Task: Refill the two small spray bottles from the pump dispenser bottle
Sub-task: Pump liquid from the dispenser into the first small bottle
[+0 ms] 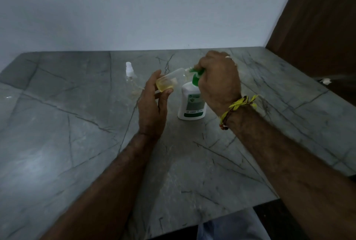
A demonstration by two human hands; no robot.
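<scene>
The pump dispenser bottle (191, 103) stands on the desk (77, 143), its green pump gripped by the right hand (217, 80); a small spray bottle (169, 80), tilted at the nozzle, is held by the left hand (152, 108).

The room is dim and grey. A soft pale sheen lies on the marble countertop (57, 162) at lower left, and the wall (134, 8) darkens toward the upper left. Everything looks soft and slightly smeared. The counter edges bow outward, and the wooden panel (317, 18) at upper right leans.
</scene>
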